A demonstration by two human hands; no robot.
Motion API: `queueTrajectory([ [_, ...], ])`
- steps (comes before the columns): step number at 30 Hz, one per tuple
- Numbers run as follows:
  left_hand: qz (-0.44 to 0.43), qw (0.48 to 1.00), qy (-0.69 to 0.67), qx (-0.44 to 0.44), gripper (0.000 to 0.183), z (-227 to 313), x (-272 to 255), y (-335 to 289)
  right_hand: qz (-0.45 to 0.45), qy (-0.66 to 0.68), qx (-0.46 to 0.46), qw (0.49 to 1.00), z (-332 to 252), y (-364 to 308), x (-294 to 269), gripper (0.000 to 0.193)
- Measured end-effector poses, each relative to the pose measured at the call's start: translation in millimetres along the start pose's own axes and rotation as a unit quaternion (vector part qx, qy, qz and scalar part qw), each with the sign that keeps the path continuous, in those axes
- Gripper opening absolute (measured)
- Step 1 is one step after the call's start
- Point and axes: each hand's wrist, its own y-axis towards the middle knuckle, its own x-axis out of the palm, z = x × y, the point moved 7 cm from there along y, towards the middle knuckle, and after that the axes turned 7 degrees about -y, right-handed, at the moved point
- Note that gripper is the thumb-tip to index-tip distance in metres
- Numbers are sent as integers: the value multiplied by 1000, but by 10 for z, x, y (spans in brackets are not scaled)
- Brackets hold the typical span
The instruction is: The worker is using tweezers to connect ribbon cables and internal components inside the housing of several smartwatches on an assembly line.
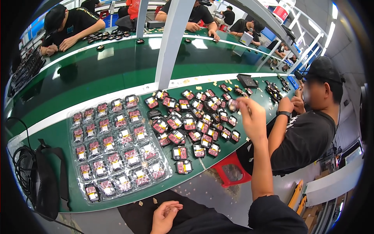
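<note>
A clear, glossy plastic tray (pixel 117 146) of square black modules lies on the green bench (pixel 97 74). Below it, the left hand (pixel 165 216) rests loosely curled, holding nothing. Right of the tray, the raised right hand (pixel 252 117) pinches one small module (pixel 233 104).

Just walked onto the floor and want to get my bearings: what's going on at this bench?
A person sits at a long green table. Their right hand is raised over a loose pile of small black units with pink and yellow parts, pinching one small piece. Their left hand rests in their lap, holding nothing. To the left, a clear tray holds the same units in rows. A co-worker in black sits to the right, and others work at the far side.
</note>
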Motion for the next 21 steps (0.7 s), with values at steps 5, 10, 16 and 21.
queueTrajectory([
  [5, -83, 982, -165, 43, 61, 386, 345, -157, -186, 168, -295, 922, -1262, -931, 174, 38],
  [10, -77, 968, -240, -5, 76, 665, 233, -456, -334, 278, -356, 827, -1887, -1860, 656, 38],
  [16, 67, 970, -231, 18, 51, 593, -130, -453, -379, 293, -244, 843, -1948, -1793, 815, 31],
  [21, 18, 951, -306, 47, 53, 677, -243, -333, -497, 699, -127, 499, -2456, -2039, 738, 18],
])
